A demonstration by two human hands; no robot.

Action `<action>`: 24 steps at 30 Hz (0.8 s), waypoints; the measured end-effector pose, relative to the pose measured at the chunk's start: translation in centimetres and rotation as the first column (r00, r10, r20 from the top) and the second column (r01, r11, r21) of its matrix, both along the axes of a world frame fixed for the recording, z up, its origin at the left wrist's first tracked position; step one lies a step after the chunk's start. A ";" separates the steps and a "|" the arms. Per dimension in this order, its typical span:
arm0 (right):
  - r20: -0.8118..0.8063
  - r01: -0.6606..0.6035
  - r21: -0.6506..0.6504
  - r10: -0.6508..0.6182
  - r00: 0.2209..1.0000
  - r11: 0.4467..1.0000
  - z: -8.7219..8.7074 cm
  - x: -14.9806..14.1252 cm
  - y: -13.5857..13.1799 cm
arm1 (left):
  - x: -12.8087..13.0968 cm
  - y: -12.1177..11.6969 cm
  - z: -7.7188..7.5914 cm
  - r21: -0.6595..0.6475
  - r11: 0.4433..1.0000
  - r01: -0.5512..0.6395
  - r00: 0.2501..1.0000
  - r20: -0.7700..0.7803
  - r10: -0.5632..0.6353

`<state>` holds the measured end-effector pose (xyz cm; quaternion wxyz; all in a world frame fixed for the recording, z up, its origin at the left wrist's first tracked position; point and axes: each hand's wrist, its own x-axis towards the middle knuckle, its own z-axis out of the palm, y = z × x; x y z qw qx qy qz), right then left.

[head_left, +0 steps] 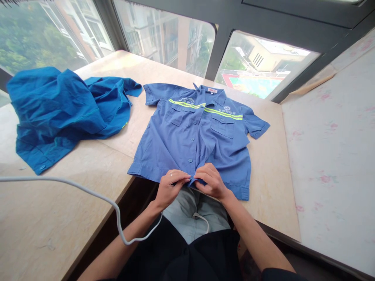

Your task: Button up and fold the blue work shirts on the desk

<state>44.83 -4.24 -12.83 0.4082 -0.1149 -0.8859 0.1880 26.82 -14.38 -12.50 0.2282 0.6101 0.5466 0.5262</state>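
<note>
A blue short-sleeved work shirt lies front up with its collar away from me. It has yellow-green stripes across the chest, two flap pockets and a row of buttons down the front. My left hand pinches the bottom of the front opening at the hem. Right beside it, my right hand grips the other front edge with bent fingers. The two sets of fingertips nearly meet at the placket's lower end, and they hide whatever lies between them. Higher up, several buttons show along the placket.
Left of the shirt, a crumpled darker blue garment lies on the pale stone-patterned ledge. A white cable runs in from the left and loops near my left forearm. Windows border the far side; a flowered wall stands at right.
</note>
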 end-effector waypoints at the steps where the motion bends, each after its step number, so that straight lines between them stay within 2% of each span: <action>1: 0.006 0.003 0.004 -0.003 1.000 1.000 0.0 0.0 0.0 | 0.0 0.0 -0.1 0.018 1.000 0.006 1.000 -0.011 -0.005; 4: 0.029 0.010 0.016 -0.011 1.000 1.000 0.0 0.1 0.0 | 0.0 0.0 -0.1 0.047 0.999 0.021 0.998 -0.060 -0.018; 10: 0.051 0.014 0.029 -0.016 0.999 0.999 0.1 0.0 0.0 | -0.1 -0.8 0.7 0.025 0.999 0.037 0.982 -0.186 -0.032; 12: 0.057 0.020 0.042 -0.023 0.998 0.999 0.1 -0.1 -0.1 | 0.2 -1.2 0.7 0.036 0.999 0.012 0.974 -0.225 -0.003; 14: 0.066 0.023 0.057 -0.026 0.997 0.998 0.1 -0.2 -0.2 | 0.8 -1.4 0.5 0.063 0.996 -0.062 0.964 -0.256 0.076; 18: 0.114 -0.006 0.047 0.000 0.993 0.999 0.6 -0.2 -0.1 | 2.0 -1.4 -0.2 0.090 0.976 -0.197 0.953 -0.217 0.212; 24: 0.273 -0.089 -0.089 0.111 0.956 0.992 2.5 -0.1 1.0 | 2.4 -1.3 -0.7 0.016 0.973 -0.230 0.965 -0.125 0.230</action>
